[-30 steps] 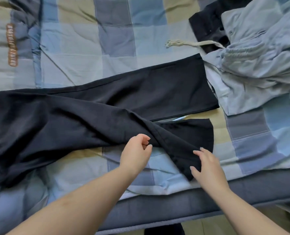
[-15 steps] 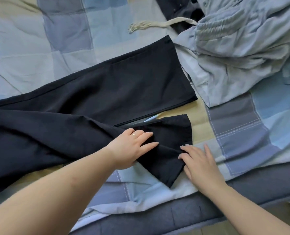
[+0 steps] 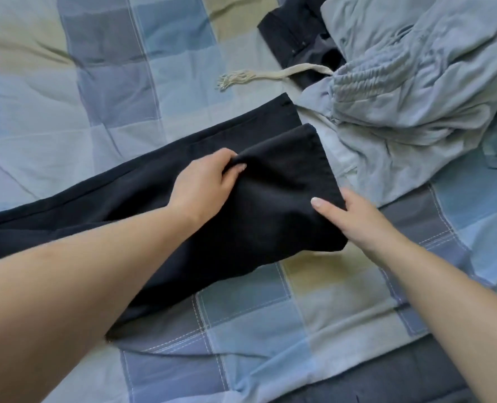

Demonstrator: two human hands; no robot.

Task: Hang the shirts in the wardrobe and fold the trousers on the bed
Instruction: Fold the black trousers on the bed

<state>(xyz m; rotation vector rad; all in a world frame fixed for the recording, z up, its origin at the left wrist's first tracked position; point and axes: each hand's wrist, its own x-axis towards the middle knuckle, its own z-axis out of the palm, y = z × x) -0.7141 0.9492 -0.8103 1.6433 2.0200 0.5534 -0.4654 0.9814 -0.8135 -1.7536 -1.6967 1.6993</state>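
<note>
A dark strip of mattress edge (image 3: pixel 401 382) runs along the near right corner, with the checked quilt (image 3: pixel 241 330) of blue, grey and yellow-green squares spreading away from it. Bare quilt lies open in front of the arms and again across the far left. Two bare forearms reach in from the near edge toward the black trousers (image 3: pixel 256 216), which lie across the quilt with their long axis running from the left edge up toward the right, hems pointing at the heap of clothes. One leg rests over the other, the upper hem sitting slightly nearer and to the right of the lower one, whose far edge shows beyond it. The left hand (image 3: pixel 203 184) has its fingers curled into a bunched fold of the upper leg, pinching the cloth. The right hand (image 3: pixel 355 219) lies at the near corner of that hem, its thumb stretched flat on top of the fabric; its other fingers cannot be made out clearly. Just beyond the hems sits a rumpled pale blue garment (image 3: pixel 410 91) with an elastic waistband and a cream drawstring (image 3: pixel 270 75) trailing left, partly covering another dark garment (image 3: pixel 294 33). No writing is legible.
</note>
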